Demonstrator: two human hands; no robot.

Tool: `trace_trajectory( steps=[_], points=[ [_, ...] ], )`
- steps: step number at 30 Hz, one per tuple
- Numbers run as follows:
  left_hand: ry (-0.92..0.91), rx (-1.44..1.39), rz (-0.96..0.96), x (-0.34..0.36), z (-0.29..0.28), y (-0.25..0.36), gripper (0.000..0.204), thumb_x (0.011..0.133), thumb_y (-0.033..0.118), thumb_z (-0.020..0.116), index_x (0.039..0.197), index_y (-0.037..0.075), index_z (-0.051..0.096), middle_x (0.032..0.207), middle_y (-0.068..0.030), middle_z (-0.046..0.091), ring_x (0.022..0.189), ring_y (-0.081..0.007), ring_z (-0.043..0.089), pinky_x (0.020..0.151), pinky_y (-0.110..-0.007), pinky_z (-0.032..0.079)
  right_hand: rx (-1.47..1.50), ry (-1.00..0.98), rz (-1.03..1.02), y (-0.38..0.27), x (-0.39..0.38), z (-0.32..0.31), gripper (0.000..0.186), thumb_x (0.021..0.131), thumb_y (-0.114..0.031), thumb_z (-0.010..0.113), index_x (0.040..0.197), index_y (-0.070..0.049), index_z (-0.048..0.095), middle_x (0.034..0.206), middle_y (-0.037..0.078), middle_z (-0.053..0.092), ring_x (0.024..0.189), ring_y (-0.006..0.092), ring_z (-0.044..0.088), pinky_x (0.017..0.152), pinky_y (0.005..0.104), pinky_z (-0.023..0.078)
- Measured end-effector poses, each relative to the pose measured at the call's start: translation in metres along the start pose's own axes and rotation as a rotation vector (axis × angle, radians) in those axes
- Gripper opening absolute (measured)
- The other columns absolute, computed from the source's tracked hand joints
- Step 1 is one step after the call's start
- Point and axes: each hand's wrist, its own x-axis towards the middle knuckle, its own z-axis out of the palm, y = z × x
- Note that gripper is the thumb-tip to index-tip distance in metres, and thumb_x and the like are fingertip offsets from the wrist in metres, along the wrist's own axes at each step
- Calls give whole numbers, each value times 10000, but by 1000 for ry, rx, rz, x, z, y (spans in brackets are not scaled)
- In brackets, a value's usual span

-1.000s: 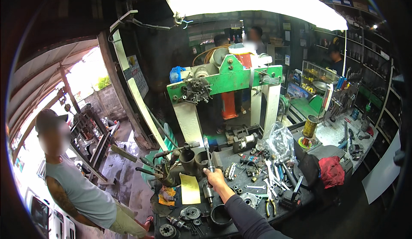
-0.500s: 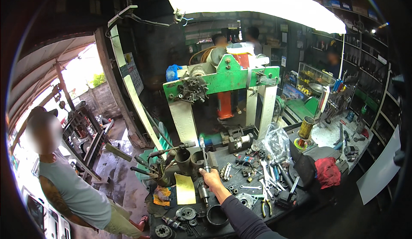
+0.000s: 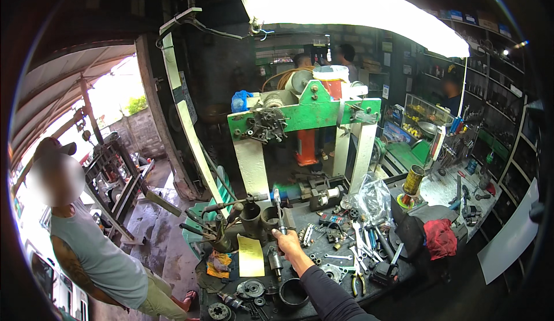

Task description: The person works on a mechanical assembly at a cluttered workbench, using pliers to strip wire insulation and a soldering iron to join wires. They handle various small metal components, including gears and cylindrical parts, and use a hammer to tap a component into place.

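Observation:
My right hand reaches over the dark workbench from the lower right in a dark sleeve. Its fingers are closed round the dark handle of a slim metal hand tool, whose shiny head points up and away; the exact kind is unclear. Beside the hand stand two dark metal cups. A metal cylindrical part lies just below the hand, next to a yellow paper sheet. Closer to me is a round metal ring. My left hand is out of view.
Wrenches, pliers and machine parts cover the bench's right half. A green and white press frame rises behind. A person in a grey sleeveless shirt stands at left. A red cloth lies at right.
My view has shifted slightly, so the scene sits a little farther right. My right hand keeps its grip on the metal tool, staying near the same spot over the bench.

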Motion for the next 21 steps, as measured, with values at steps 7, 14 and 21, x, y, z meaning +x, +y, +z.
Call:
trace_trajectory(
  steps=[7, 14, 21],
  points=[
    [-76, 2, 31, -5, 2, -1, 643, 1053, 466, 448, 660, 54, 748, 566, -115, 681, 491, -241, 658, 521, -411, 504, -19, -2, -21, 11, 11, -1, 393, 997, -300, 709, 742, -47, 552, 550, 46, 518, 395, 177, 491, 377, 377, 356],
    [-21, 53, 97, -1, 8, -10, 641, 1065, 470, 429, 680, 70, 749, 562, -115, 674, 486, -245, 656, 513, -394, 505, 38, -23, -15, 13, 14, -1, 376, 981, -281, 723, 751, -30, 563, 559, 50, 529, 398, 177, 493, 377, 368, 379],
    [-33, 10, 5, 0, 8, -12, 652, 1062, 471, 442, 649, 64, 742, 550, -104, 665, 480, -236, 642, 507, -391, 488, 68, -35, -10, 12, 12, -1, 375, 1001, -262, 703, 732, -53, 545, 539, 43, 512, 375, 176, 475, 361, 362, 358]
  ],
)
